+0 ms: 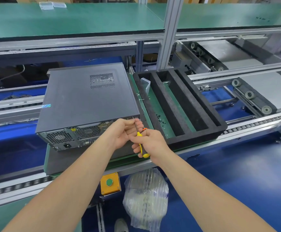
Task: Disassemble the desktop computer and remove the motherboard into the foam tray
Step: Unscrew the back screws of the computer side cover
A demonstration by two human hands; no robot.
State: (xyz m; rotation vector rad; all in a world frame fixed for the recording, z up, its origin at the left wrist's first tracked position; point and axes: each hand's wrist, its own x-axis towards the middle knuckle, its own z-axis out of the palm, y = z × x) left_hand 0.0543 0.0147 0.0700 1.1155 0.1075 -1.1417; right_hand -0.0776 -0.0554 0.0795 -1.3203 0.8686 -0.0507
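Right hand (150, 143) grips the screwdriver (138, 134) handle; left hand (123, 133) pinches its shaft at the computer (86, 97)'s rear corner.

It is a factory line: long grey metal roller tracks (256, 123), a wide green shelf (69, 19), and a yellow button box (110, 183).

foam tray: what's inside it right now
In the foam tray, the left slot holds loose black screws and a clear plastic piece at its far end. No motherboard shows. The right hand covers the tray's near left corner; the rightmost slot's floor is hidden.
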